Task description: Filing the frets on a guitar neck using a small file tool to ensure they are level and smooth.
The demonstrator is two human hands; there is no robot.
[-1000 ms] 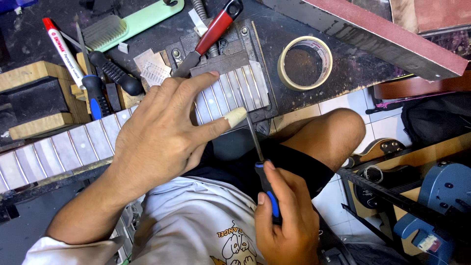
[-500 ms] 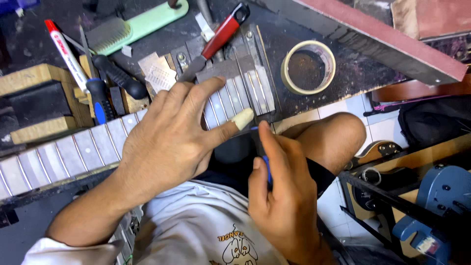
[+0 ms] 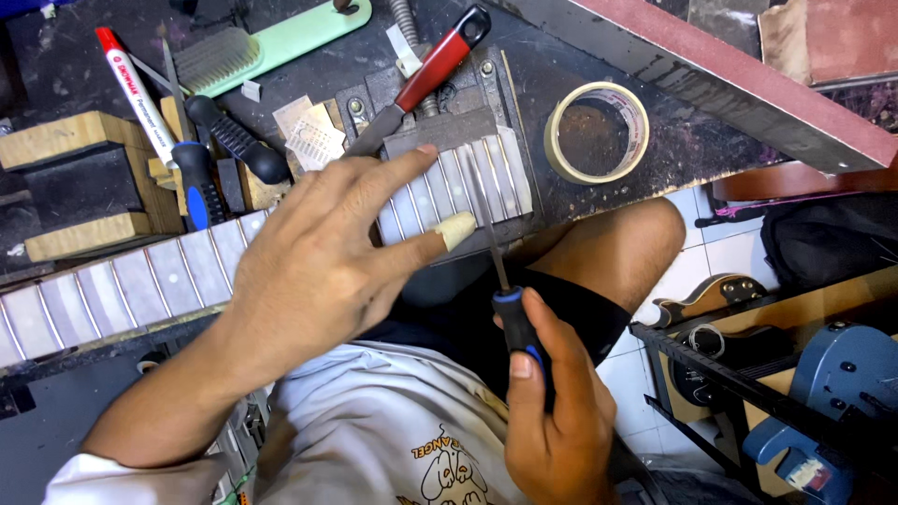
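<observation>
A guitar neck with a masked fretboard (image 3: 150,276) lies across the dark bench, frets showing as thin metal lines. My left hand (image 3: 327,262) rests flat on it near its end, fingers spread, the thumb wrapped in tape. My right hand (image 3: 552,411) grips the black and blue handle of a thin file (image 3: 486,220). The file's blade lies along a fret near the fretboard's end (image 3: 486,182), just right of my taped thumb.
A roll of masking tape (image 3: 599,131) sits right of the neck. A red-handled tool (image 3: 435,70), a marker (image 3: 136,89), black-handled tools (image 3: 234,140), a green brush (image 3: 253,47) and wooden blocks (image 3: 84,182) lie behind. My bare knee (image 3: 627,252) is below the bench edge.
My right hand drew up close to the fretboard, then pulled back toward me, sliding the file along the fret. My left hand stayed pressed on the neck.
</observation>
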